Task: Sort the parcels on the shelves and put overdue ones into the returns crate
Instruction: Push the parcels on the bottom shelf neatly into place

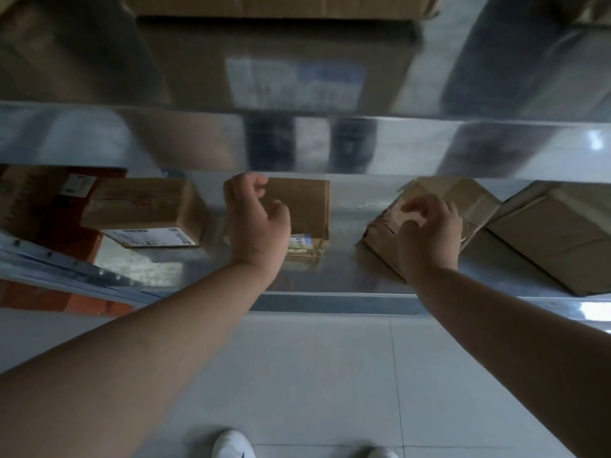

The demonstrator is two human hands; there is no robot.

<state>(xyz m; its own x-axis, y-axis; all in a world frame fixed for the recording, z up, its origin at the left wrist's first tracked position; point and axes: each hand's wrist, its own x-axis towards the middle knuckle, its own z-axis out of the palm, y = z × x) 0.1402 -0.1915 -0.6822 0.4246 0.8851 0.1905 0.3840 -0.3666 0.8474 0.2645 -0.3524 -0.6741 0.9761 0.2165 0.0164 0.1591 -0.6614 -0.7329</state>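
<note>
both arms out toward the lower metal shelf (pixel 330 269). left hand (pixel 256 223) in front of an upright cardboard parcel (pixel 304 206), fingers loosely curled, thumb apart, gripping nothing visible; parcel just behind the fingertips, contact hard to tell. right hand (pixel 429 233) on a tilted, taped parcel (pixel 443 193), fingers curled over its near top edge, apparently gripping it. further left of the left fingers, a labelled box (pixel 145 209); right of the right fingers, a larger carton (pixel 555 236). no returns crate in view.

Four cardboard parcels (pixel 145 206) on lower shelf (pixel 330 279); two hands (pixel 256 223).
</note>
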